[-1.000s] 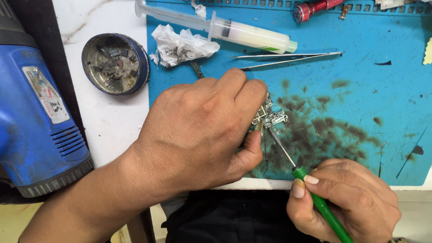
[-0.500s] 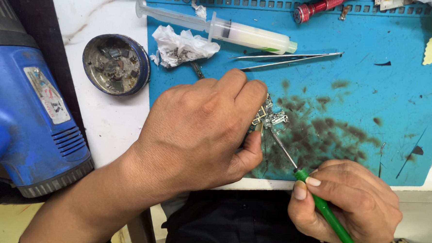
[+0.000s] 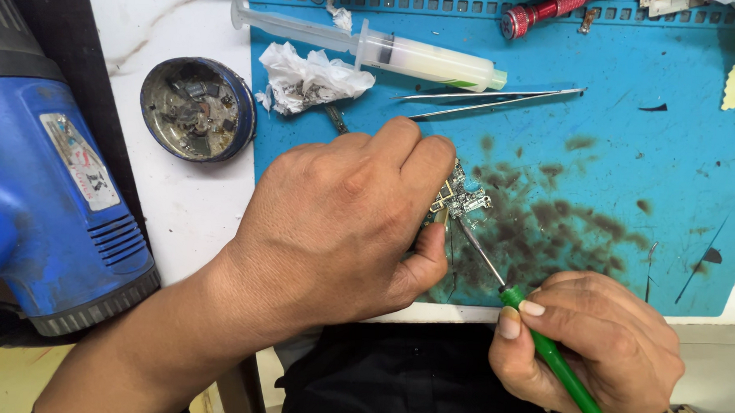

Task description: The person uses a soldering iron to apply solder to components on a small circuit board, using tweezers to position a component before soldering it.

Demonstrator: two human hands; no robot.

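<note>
Left hand [image 3: 342, 222], palm down and knuckles toward the camera, curled over a small circuit board [image 3: 460, 199], fingertips and thumb pinching its near edge and pinning it to the blue work mat [image 3: 635, 144]. Wrist and forearm angled in from the lower left, crossing the white marble-look tabletop [image 3: 185, 215].

Right hand [image 3: 593, 348], low at the mat's front edge, closed in a pen grip around a green-handled screwdriver [image 3: 543, 342]; thumb and forefinger pressed near the collar, handle running down and to the right out of the fist. Thin metal shaft slanted up and to the left, tip touching the board just beside the left thumb.

Board lying on the mat's left-centre area, partly hidden under the left fingers, at the edge of a dark, sooty stain [image 3: 565, 215] spread across the mat.

Beyond the left knuckles, a crumpled white tissue [image 3: 307, 80] on the mat's corner. Just past it, a plastic syringe [image 3: 391, 49] of pale paste lying sideways, and metal tweezers [image 3: 488, 100] to its right. A red cylindrical tool [image 3: 550, 8] at the mat's far rim.

Off the mat to the left, a round blue tin [image 3: 197, 108] holding grey scraps. Further left, a blue hot-air gun [image 3: 46, 192] resting at the table's edge.
</note>
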